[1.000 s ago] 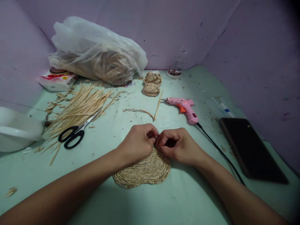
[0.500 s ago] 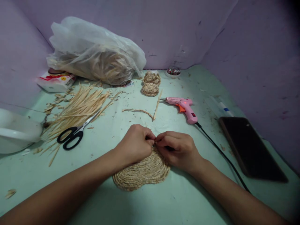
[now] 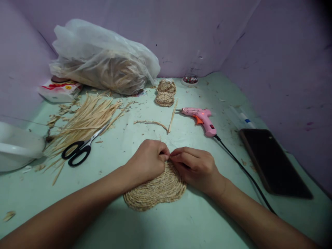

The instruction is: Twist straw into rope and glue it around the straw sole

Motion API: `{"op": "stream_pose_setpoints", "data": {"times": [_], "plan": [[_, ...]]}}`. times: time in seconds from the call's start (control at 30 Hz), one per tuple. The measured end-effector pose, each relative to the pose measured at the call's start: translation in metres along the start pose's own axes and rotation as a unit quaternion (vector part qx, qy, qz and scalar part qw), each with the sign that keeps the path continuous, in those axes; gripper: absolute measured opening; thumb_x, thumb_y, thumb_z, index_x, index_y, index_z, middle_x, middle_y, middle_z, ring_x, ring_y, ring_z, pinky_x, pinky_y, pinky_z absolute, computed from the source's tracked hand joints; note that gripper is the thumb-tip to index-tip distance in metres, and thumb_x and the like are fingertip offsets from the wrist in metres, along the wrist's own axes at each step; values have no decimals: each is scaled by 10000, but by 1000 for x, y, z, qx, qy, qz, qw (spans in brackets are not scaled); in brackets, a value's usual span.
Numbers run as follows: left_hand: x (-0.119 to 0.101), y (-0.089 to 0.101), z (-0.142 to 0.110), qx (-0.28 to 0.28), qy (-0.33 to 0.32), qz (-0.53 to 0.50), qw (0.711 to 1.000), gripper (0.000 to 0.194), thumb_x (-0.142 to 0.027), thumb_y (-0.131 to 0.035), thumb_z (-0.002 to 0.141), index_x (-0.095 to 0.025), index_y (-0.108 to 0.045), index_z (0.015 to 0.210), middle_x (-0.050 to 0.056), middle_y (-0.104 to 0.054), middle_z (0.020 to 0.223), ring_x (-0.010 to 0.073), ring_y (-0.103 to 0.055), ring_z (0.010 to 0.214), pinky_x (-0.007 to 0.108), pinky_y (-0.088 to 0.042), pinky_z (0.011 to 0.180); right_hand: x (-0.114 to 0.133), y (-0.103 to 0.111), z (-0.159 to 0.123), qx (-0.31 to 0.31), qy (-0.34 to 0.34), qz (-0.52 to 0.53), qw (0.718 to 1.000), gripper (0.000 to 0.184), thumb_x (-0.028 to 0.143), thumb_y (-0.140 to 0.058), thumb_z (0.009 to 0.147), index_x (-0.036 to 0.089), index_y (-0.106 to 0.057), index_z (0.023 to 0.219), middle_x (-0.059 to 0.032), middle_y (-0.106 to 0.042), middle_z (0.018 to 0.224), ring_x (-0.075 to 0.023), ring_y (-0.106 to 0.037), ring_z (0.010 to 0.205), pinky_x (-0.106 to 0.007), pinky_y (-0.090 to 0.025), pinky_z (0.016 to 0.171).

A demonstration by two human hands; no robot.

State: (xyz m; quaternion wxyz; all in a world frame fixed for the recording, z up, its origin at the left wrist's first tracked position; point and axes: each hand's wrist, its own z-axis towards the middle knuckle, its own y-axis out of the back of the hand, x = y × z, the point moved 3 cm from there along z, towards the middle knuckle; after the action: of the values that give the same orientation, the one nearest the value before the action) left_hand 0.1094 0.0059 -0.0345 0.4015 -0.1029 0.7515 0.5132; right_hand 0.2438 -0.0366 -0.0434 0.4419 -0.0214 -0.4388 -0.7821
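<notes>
A coiled mat of twisted straw cord (image 3: 155,192), with a wavy outline, lies flat on the table below my hands. My left hand (image 3: 150,159) is closed in a pinch over the mat's far edge. From the other side my right hand (image 3: 194,166) pinches at the same spot, fingertips meeting the left ones. What the fingertips hold is too small and covered to make out. Beyond the hands lies a bent piece of twisted straw (image 3: 155,122). To the right of it rests a pink glue gun (image 3: 198,114) with its red light lit.
Black-handled scissors (image 3: 80,152) lie on loose straw strips (image 3: 85,114) at left, near a white container (image 3: 18,148). A plastic bag (image 3: 103,58), small coiled pieces (image 3: 165,98) and a dish of beads (image 3: 190,80) stand at the back. A dark phone (image 3: 272,160) and the glue gun's cord (image 3: 243,169) lie right.
My right hand's fingers have turned over a little, flattening toward the mat, while the left keeps its pinch. The whole view has shifted slightly.
</notes>
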Motion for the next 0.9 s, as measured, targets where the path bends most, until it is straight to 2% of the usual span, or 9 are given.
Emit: {"op": "stream_pose_setpoints", "data": {"times": [0.2,0.43,0.7,0.9], "plan": [[-3,-1,-1,-18,-20,52,998,139,-84,-479,661,-169,-585,631,-3,-601,617,123,-505,597,243,-363,538,0,1,0,1,-10,17,1000,140,48,-524,756,164,-591,715,-61,-685,735,-126,-630,622,-222,-505,558],[-2,0,-3,-17,-16,56,998,124,-87,-455,667,-178,-531,631,-6,-559,603,123,-471,585,246,-337,524,0,2,1,5,-13,32,999,141,23,-528,729,153,-581,719,-68,-674,727,-132,-625,627,-228,-496,557],[-5,3,-7,16,-23,64,998,123,-68,-436,652,-181,-485,640,-1,-527,636,130,-453,616,251,-331,543,-2,3,3,3,-46,79,996,145,36,-529,700,169,-587,691,-46,-662,710,-133,-619,627,-235,-495,545],[-10,5,-11,37,-44,78,995,135,-53,-424,657,-188,-433,650,8,-502,702,135,-453,641,254,-353,570,-9,9,4,47,-94,146,984,160,15,-555,653,163,-614,643,-50,-657,762,-123,-610,643,-221,-488,542]]}}
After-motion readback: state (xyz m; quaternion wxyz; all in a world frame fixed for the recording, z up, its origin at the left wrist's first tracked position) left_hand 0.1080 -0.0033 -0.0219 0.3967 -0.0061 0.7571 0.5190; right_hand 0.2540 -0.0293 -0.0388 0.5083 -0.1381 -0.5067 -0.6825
